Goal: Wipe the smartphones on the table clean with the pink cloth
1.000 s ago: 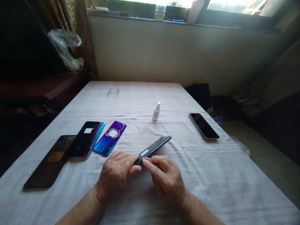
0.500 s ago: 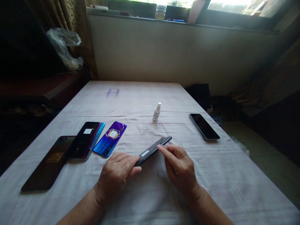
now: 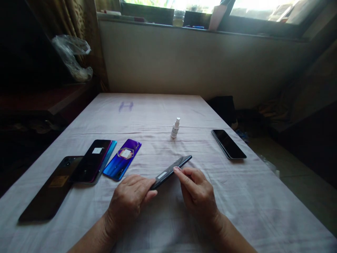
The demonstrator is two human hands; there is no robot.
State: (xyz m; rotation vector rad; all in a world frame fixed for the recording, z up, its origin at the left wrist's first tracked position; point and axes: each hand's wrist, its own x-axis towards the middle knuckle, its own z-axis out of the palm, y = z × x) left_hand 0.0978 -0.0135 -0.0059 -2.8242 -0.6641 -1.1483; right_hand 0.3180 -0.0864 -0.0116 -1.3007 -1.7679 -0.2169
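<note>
My left hand (image 3: 131, 196) is closed round the lower left end of a dark smartphone (image 3: 172, 170), which is tilted, back up, with a white label on it. At the phone's near edge is the thumb tip of my right hand (image 3: 198, 191), its other fingers curled in. Whether anything small sits in those fingers is hidden. To the left lies a blue and purple phone (image 3: 125, 156) with a white sticker. Beyond my hands a small white dropper bottle (image 3: 175, 128) stands upright.
Left of the blue phone, a black phone (image 3: 91, 161) with a white sticker overlaps a teal one (image 3: 108, 154) and a brown phone (image 3: 50, 189). Another black phone (image 3: 228, 144) lies at the right, near the edge of the cloth-covered table (image 3: 147, 112).
My right thumb has slid slightly along the phone's edge, toward my left hand. My left hand keeps its hold. The whole view has shifted a little.
</note>
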